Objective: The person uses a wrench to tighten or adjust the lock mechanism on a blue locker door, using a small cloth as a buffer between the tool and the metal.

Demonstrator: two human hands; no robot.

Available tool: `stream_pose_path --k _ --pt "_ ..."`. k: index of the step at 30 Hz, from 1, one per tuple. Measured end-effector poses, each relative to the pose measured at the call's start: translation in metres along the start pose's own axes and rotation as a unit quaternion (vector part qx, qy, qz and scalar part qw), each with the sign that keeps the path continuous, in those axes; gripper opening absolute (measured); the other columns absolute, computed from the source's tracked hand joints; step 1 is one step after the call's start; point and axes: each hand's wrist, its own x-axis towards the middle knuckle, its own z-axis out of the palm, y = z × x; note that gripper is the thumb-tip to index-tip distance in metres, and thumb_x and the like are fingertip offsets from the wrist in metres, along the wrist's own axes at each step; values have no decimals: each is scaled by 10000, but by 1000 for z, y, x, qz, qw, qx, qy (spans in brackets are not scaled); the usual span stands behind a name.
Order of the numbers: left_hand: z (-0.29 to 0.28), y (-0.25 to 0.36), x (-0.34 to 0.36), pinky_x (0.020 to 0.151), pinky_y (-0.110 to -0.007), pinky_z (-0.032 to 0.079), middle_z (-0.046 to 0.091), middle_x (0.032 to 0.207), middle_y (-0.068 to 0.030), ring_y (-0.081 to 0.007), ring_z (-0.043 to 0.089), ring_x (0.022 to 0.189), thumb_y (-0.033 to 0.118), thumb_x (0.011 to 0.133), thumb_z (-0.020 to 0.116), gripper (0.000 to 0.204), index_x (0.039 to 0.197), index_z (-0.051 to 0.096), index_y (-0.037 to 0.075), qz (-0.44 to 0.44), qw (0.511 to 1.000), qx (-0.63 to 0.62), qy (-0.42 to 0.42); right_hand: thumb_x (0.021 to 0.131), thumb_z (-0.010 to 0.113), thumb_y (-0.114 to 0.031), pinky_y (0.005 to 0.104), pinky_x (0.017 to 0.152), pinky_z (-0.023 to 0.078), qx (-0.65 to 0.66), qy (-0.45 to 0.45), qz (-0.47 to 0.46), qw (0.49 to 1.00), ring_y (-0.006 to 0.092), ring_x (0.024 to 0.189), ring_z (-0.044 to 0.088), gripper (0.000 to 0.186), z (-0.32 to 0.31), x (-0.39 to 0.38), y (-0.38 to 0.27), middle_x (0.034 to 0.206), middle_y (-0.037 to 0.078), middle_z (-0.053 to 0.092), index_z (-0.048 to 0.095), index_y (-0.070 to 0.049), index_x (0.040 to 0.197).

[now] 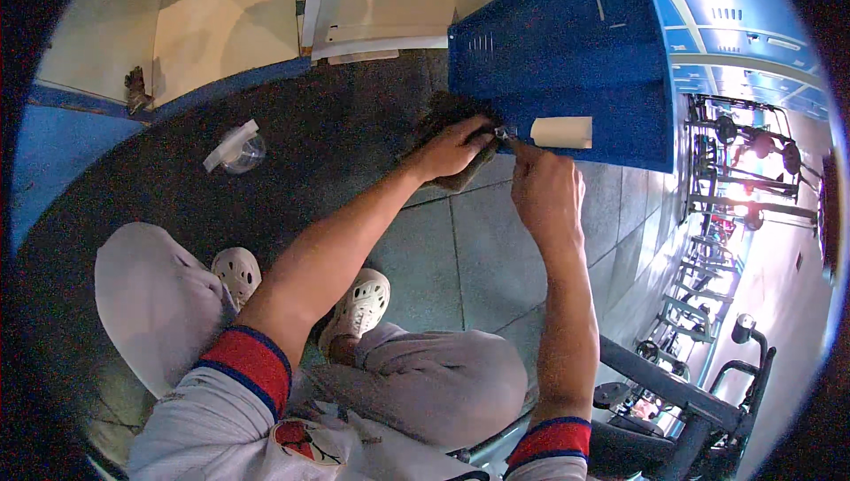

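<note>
My left hand (450, 152) is closed around a dark, brownish cloth (460, 182), whose lower edge hangs out below the fingers. Its fingertips reach a small shiny metal piece (501, 132) at the lower edge of the blue metal door (567, 56). My right hand (544, 189) comes up from the other side with fingers bent together at that same piece. Whatever it pinches is hidden by the fingers. Just right of the fingertips, a cream rectangular piece (564, 132) lies against the blue panel.
A clear plastic container with a white top (241, 148) lies on the dark floor at left. Pale wall panels (221, 47) stand behind. Blue lockers (735, 3) and gym machines (753, 171) line the right; a black padded bench (664, 392) is near my right arm.
</note>
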Motion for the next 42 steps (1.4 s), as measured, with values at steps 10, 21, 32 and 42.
stream_pose_path --k 10,21,32,42 --pt "-4 14 1 842 -395 404 563 1010 -208 -349 529 966 185 886 458 238 1027 522 4 -13 999 22 -36 800 458 -87 454 572 501 -109 8 13 994 348 643 625 277 10 -6 -8 683 186 616 635 -166 997" --pt "21 -11 0 804 -418 393 531 942 -219 -372 506 908 186 899 418 218 990 490 1 -9 1000 -22 16 854 479 -181 501 491 439 36 83 93 992 394 601 591 328 38 -20 -5 708 187 614 324 -94 1129" --pt "23 0 -3 743 -433 386 492 871 -201 -370 493 828 169 903 402 179 941 465 6 6 998 14 62 867 491 -300 521 608 420 98 45 171 979 418 684 580 283 66 -15 24 682 223 589 465 -27 932" --pt "22 -5 -8 773 -438 396 523 916 -222 -389 506 884 162 900 415 190 978 476 0 -5 997 29 67 916 351 -374 506 667 440 186 -23 97 977 462 726 564 528 72 -11 21 719 295 568 613 43 726"
